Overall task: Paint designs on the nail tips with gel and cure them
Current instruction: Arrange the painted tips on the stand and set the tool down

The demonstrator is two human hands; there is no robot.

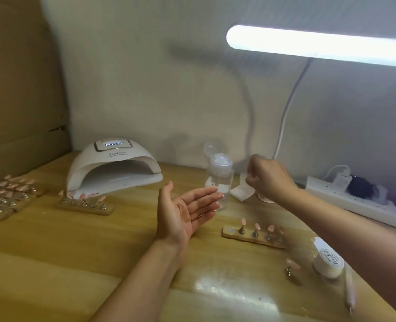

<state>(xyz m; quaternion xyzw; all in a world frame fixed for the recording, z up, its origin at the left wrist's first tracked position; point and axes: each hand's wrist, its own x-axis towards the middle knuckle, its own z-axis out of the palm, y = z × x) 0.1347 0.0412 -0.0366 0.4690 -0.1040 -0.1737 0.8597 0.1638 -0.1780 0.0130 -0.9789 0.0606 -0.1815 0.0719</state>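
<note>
Clear plastic forms the cylindrical pump bottle [220, 182]. Your left hand [185, 212] lies relaxed, fingers straight, just before it. Your right hand [269, 180] curls beside it, and I cannot tell what it grasps. Pink nail tips [257, 227] stand nearer you.

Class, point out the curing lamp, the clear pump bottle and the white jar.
curing lamp [119, 155], head view, top shell.
clear pump bottle [223, 178], head view, clear body.
white jar [330, 259], head view, printed lid.

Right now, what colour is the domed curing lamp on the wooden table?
The domed curing lamp is white, seen best in the head view.
</note>
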